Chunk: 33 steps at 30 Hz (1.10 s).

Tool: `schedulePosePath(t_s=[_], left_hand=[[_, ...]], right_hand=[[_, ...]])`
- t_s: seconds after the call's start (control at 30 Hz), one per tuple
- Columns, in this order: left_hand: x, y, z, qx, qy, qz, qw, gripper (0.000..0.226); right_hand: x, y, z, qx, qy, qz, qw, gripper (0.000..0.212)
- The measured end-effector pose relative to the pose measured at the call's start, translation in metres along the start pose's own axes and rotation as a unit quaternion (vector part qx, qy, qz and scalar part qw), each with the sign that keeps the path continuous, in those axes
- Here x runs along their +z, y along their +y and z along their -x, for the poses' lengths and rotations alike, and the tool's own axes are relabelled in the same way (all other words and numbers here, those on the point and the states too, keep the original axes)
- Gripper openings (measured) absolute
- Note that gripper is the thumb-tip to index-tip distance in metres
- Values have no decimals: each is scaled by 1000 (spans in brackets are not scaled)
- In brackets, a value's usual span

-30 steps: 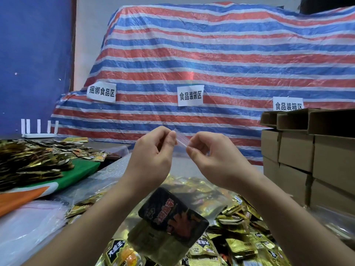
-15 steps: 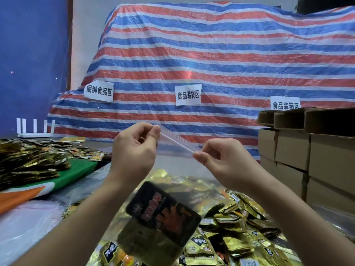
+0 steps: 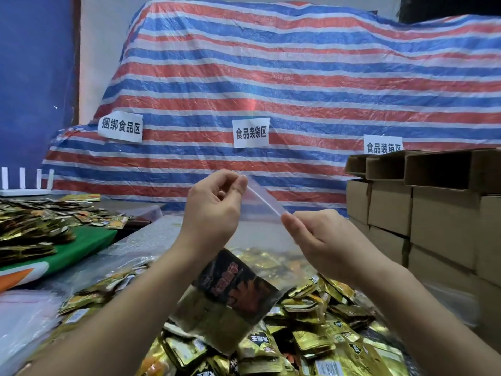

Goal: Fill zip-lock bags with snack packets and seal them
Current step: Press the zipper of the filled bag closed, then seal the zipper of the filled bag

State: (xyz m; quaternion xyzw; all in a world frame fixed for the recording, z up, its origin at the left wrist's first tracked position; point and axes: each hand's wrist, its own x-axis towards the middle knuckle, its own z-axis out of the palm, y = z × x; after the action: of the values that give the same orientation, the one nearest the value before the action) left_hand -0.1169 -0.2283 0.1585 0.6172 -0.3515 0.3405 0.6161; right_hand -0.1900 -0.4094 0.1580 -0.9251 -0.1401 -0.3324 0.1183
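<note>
A red, white and blue striped tarpaulin (image 3: 271,77) hangs behind, bearing three white paper labels (image 3: 251,132). Stacked cardboard boxes (image 3: 433,213) stand at the table's right edge; a white router (image 3: 25,185) sits far left.

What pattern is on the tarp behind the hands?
Red, blue and white stripes on the tarp, head view.

a single head-worn wide-angle view looks forward and slightly down from the person's own eye line. both forearms rise from 6 o'clock, close to the lens. the striped tarp (image 3: 271,77) fills the far field toward 12 o'clock, stacked cardboard boxes (image 3: 433,213) at 3 o'clock.
</note>
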Motion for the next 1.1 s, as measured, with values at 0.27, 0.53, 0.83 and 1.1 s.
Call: schedulePosePath(t_s=[0.27,0.53,0.83,1.1], left_hand=[[33,7,-7,43,-45,-5,998,19],[59,12,-25,105,-63,-26,992,24],[122,1,-55,6,-107,-65,992,34],[110,-43,-6,-114,-169,-79,976,30]], right_hand=[[-19,22,6,4,59,43,997,69],[-27,46,10,2,92,-2,996,52],[-59,89,-22,108,187,61,975,54],[-34,145,-28,221,197,128,947,48]])
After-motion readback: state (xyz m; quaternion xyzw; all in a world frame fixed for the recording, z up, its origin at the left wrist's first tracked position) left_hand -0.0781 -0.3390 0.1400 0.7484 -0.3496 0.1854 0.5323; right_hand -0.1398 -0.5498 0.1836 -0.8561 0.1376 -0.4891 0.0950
